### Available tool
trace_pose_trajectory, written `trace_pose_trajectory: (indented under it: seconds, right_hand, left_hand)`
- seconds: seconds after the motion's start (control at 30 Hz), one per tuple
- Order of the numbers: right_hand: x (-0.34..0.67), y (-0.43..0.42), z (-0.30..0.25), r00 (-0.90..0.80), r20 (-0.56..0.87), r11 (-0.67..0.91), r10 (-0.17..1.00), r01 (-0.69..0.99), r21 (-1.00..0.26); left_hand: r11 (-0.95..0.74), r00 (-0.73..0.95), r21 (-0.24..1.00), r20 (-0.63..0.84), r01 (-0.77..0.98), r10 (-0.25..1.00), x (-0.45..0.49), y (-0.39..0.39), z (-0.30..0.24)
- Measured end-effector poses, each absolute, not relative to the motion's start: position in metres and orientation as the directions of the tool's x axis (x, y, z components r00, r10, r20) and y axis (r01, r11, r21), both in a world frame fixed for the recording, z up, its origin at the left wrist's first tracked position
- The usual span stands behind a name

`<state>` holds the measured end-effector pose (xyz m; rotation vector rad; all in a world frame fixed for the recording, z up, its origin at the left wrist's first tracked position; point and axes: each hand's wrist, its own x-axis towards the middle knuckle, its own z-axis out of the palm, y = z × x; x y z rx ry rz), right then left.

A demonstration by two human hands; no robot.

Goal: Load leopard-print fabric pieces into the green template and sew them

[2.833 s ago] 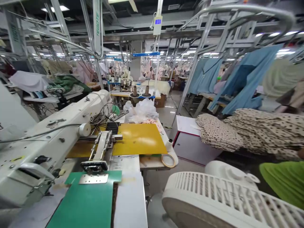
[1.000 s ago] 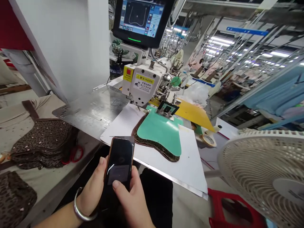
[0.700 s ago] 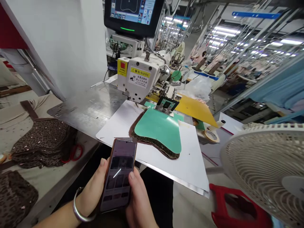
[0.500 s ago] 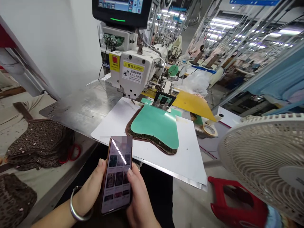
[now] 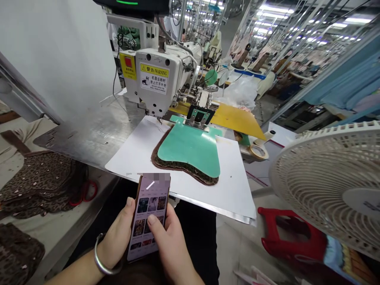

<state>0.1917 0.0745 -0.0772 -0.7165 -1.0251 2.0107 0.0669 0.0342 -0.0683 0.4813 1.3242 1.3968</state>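
Between my two hands is a smartphone (image 5: 148,206) with rows of small pictures on its lit screen. My left hand (image 5: 117,235) is wrapped round its left edge, a silver bangle on the wrist. My right hand (image 5: 172,241) grips the right edge, its thumb lying over the screen. Past the phone, a green template plate (image 5: 190,148) lies on a brown leopard-print fabric piece (image 5: 204,178). A metal clamp (image 5: 198,118) sits at the plate's far edge, beside the head of a white sewing machine (image 5: 152,81).
White sheet (image 5: 234,190) covers part of the metal table (image 5: 118,118). Leopard-print pieces (image 5: 38,178) and red-handled scissors (image 5: 86,192) lie at left. A white fan (image 5: 326,178) and red stool (image 5: 293,237) stand at right, near a tape roll (image 5: 259,151).
My right thumb has moved left and inward over the phone screen. The view has tilted down slightly, so the machine and table appear higher and further left. Both hands still hold the phone.
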Motion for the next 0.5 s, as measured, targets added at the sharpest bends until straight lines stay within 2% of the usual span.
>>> trace_pose_trajectory:
  seconds: [0.1, 0.2, 0.3, 0.37, 0.43, 0.5]
  right_hand:
    - [0.189, 0.076, -0.076, -0.523, -0.157, -0.375, 0.838, -0.342, -0.862]
    - [0.185, 0.079, -0.078, -0.492, -0.14, -0.325, 0.859, -0.314, -0.892]
    - [0.182, 0.081, -0.083, -0.467, -0.13, -0.261, 0.875, -0.226, -0.939]
    - [0.181, 0.08, -0.089, -0.459, -0.155, -0.248, 0.875, -0.148, -0.957]
    - [0.178, 0.076, -0.098, -0.443, -0.17, -0.248, 0.881, -0.125, -0.961]
    - [0.172, 0.07, -0.109, -0.426, -0.186, -0.265, 0.885, -0.132, -0.955]
  left_hand:
    - [0.214, -0.309, 0.912, -0.328, -0.349, 0.893, 0.066, 0.034, -0.073]
    - [0.151, -0.321, 0.963, -0.218, -0.221, 0.922, 0.065, 0.033, -0.075]
    - [0.058, -0.355, 0.998, -0.06, -0.015, 0.933, 0.066, 0.028, -0.074]
    - [0.033, -0.355, 0.999, -0.021, 0.028, 0.935, 0.067, 0.025, -0.073]
    - [0.071, -0.335, 0.991, -0.107, -0.118, 0.936, 0.063, 0.024, -0.075]
    - [0.148, -0.279, 0.902, -0.276, -0.405, 0.92, 0.053, 0.021, -0.079]
